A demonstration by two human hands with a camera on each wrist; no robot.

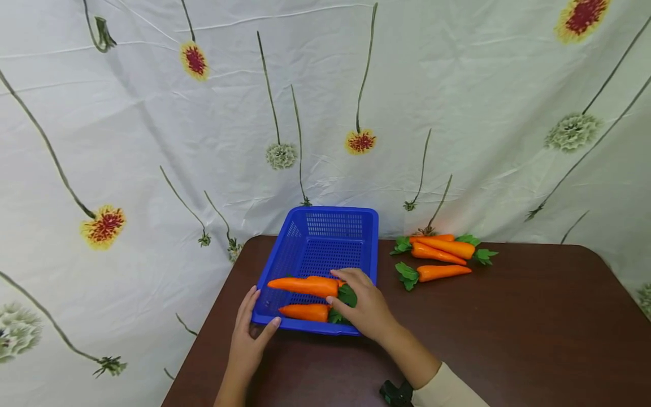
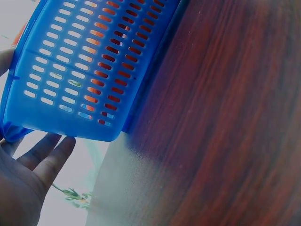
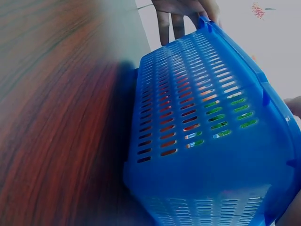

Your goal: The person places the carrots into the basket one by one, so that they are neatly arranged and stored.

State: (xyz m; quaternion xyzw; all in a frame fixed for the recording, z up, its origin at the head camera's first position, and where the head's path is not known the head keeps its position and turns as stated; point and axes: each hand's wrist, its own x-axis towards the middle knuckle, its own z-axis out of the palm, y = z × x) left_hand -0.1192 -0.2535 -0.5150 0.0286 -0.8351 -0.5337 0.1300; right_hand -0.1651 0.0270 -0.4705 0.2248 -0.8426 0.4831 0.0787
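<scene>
A smooth orange carrot (image 1: 300, 286), tapering to a blunt tip, lies across the near end of the basket (image 1: 377, 243), its tip pointing left. The right hand (image 1: 363, 308) curls thumb and fingers around its thick end, beside ruffled green leaves (image 1: 347, 295). Just nearer the front rim lies a second carrot (image 1: 305, 312), also pointing left.

The basket is blue plastic, rectangular, with slotted walls and a solid rim. The left hand (image 1: 249, 333) rests against its front left corner, thumb on the front edge, the other fingers fairly straight along the side. The two hands are apart.

To the right, a small heap of carrots (image 1: 447, 246) and a lone carrot (image 1: 443, 272) lie on the dark red-brown, wood-grained table (image 1: 508, 328). Behind hangs a creased white cloth (image 1: 315, 56) printed with long-stemmed flowers.
</scene>
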